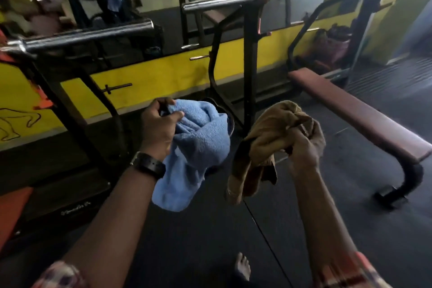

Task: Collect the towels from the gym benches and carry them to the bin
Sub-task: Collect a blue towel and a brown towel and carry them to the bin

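Left hand [159, 128] grips the blue towel [198, 147], right hand [304, 145] the brown towel [264, 138]; probably bunch trailing ends before walking.

The person is wearing a black wristwatch [149, 166] with a metal buckle, left of the frame's centre. Checked red-and-white sleeves [355, 273] are showing at both lower corners. A bare foot [243, 266] is showing at bottom centre.
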Tool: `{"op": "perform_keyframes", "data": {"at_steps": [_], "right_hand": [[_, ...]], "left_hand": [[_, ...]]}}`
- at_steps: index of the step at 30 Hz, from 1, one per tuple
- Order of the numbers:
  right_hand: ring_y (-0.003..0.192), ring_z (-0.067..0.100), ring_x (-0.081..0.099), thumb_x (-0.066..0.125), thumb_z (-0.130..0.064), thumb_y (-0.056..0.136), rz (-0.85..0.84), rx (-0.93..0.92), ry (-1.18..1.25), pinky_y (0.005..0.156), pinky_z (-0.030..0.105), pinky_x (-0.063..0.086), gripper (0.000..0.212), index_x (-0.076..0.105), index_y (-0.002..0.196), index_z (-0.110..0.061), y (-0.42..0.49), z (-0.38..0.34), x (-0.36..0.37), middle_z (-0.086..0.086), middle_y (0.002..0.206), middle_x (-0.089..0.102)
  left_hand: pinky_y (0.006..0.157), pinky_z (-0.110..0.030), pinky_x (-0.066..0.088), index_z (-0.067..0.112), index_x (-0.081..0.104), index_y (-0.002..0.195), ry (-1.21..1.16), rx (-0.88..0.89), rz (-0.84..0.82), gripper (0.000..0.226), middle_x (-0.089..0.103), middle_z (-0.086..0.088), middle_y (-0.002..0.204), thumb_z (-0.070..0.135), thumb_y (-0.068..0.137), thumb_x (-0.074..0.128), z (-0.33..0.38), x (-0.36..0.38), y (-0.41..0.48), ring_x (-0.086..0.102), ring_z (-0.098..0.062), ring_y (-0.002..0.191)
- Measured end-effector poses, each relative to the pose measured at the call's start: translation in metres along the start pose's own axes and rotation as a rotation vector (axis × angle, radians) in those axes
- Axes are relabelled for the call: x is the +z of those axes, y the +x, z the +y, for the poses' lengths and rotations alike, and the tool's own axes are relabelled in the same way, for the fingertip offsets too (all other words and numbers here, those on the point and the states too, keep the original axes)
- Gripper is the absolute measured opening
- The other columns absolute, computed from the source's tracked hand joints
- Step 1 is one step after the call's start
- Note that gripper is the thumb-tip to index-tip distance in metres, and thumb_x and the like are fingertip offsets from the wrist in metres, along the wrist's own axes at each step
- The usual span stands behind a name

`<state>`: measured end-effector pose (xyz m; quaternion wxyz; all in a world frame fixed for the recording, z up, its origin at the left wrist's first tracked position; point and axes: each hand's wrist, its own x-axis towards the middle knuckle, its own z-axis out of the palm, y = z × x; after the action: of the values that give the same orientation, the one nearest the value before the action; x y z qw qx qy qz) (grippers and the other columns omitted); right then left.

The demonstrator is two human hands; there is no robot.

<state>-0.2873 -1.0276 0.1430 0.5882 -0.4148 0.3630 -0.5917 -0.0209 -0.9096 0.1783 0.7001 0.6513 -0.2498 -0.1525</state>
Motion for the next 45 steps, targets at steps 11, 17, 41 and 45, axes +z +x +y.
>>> {"op": "perform_keyframes", "data": {"at_steps": [11,17,41,45], "right_hand": [[0.080,0.021,0.059,0.061,-0.004,0.076,-0.132,0.036,-0.121,0.070,0.040,0.052,0.025,0.065,0.092,-0.022,0.200,0.069,0.124,0.003,0.085,0.061],[0.075,0.010,0.061,0.060,-0.006,0.075,-0.131,0.021,-0.233,0.063,0.027,0.053,0.027,0.064,0.102,-0.011,0.289,0.110,0.203,0.001,0.083,0.062],[0.091,0.013,0.068,0.066,-0.013,0.084,-0.900,0.217,-0.770,0.076,0.020,0.053,0.020,0.069,0.102,-0.021,0.477,0.286,0.334,0.000,0.100,0.072],[0.089,0.005,0.069,0.066,-0.013,0.086,-1.008,0.258,-0.682,0.075,0.023,0.058,0.026,0.070,0.096,-0.037,0.463,0.285,0.350,-0.015,0.095,0.071]], "left_hand": [[0.061,-0.023,0.046,0.024,0.055,0.072,-0.094,0.066,0.108,0.035,0.053,0.007,0.071,-0.010,0.070,0.065,-0.037,0.089,0.204,0.051,-0.009,0.065],[0.047,-0.018,0.039,0.024,0.051,0.064,-0.138,-0.052,0.134,0.025,0.048,0.016,0.054,0.002,0.064,0.062,-0.100,0.123,0.320,0.043,-0.001,0.049],[0.092,-0.040,0.052,0.025,0.070,0.096,0.082,-0.571,0.371,0.028,0.071,0.004,0.107,0.000,0.090,0.057,-0.162,0.150,0.402,0.063,-0.016,0.109],[0.087,-0.036,0.054,0.026,0.070,0.093,0.018,-0.537,0.499,0.028,0.071,0.005,0.103,0.001,0.091,0.056,-0.146,0.147,0.371,0.064,-0.017,0.106]]}}
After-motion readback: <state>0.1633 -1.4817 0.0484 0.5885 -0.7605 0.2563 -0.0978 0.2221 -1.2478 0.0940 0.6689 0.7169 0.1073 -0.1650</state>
